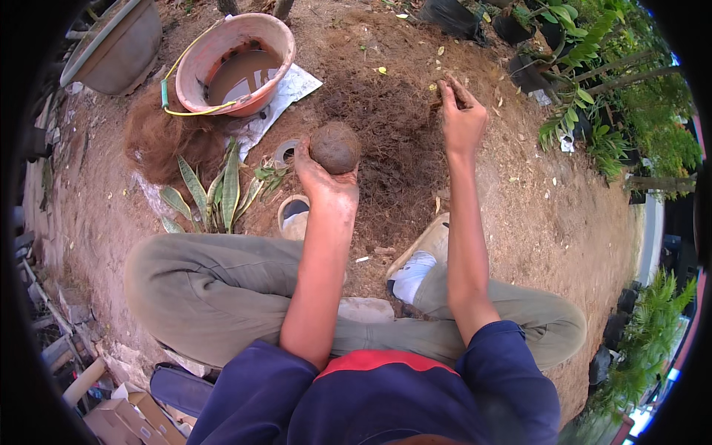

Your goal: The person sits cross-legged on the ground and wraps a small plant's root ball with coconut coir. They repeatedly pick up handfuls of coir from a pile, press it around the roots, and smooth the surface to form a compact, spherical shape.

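Observation:
In the head view, a round ball of brown soil and fibre (335, 149) rests in my left hand (328, 175), whose fingers curl around its left side and underside. My right hand (465, 119) is raised at the right edge of a spread heap of dark, fibrous soil (389, 133). Its fingertips are soil-stained and bunched close together; whether a thin strand lies between them is too small to tell. Left of my left wrist, a potted-type snake plant (214, 192) with pale-edged leaves stands near a loose mass of brown coir fibre (167, 133).
A reddish bucket (236, 103) of muddy water, with a yellow handle, stands upper left on a white sheet (295, 86). Beside my left hand is a roll with a hollow centre (286, 151). A large planter (119, 55) stands farther left; black plant bags (453, 19) line the upper right.

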`<state>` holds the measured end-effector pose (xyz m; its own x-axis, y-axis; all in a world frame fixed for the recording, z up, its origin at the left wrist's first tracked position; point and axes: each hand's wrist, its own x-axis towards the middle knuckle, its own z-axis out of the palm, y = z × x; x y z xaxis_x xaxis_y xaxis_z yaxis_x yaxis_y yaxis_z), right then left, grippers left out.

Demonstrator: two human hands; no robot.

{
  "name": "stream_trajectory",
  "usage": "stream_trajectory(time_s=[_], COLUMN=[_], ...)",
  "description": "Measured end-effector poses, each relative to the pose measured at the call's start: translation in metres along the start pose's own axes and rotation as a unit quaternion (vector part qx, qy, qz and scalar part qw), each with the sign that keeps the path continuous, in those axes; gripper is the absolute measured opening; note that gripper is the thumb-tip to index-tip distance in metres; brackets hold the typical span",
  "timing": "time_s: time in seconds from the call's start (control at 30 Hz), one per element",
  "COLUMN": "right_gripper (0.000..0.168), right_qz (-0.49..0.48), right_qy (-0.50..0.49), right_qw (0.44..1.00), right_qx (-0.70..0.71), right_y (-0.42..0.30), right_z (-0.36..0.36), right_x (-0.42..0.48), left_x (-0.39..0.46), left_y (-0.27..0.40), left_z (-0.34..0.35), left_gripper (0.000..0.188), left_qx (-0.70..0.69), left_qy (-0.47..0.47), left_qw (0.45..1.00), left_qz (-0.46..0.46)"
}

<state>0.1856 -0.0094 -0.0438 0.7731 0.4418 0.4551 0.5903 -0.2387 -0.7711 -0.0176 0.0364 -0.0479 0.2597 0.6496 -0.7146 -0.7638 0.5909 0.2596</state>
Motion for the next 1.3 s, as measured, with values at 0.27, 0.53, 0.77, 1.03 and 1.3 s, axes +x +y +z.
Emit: stream_trajectory(time_s=[0.27, 0.53, 0.77, 1.03, 1.3], right_gripper=[0.026, 0.021, 0.025, 0.038, 0.061], right_qz=[0.0, -0.079, 0.08, 0.161, 0.084], right_qy=[0.04, 0.079, -0.042, -0.368, -0.12], right_qw=[0.997, 0.988, 0.985, 0.912, 0.941], right_qx=[0.068, 0.109, 0.148, 0.086, -0.304], right_y=[-0.044, -0.048, -0.048, 0.043, 0.085], right_z=[-0.026, -0.025, -0.017, 0.012, -0.002], right_x=[0.014, 0.027, 0.029, 0.088, 0.075], left_x=[0.0, 0.007, 0.0, 0.003, 0.001], left_y=[-0.004, -0.006, -0.005, -0.006, -0.005], left_z=[0.0, -0.004, 0.002, -0.002, 0.004], left_gripper=[0.039, 0.039, 0.04, 0.04, 0.038], left_qx=[-0.004, -0.012, 0.001, 0.017, 0.014], left_qy=[-0.003, -0.021, -0.002, -0.017, 0.014], left_qw=[1.0, 1.0, 1.0, 1.0, 0.999], left_qz=[-0.004, -0.014, -0.017, -0.016, -0.026])
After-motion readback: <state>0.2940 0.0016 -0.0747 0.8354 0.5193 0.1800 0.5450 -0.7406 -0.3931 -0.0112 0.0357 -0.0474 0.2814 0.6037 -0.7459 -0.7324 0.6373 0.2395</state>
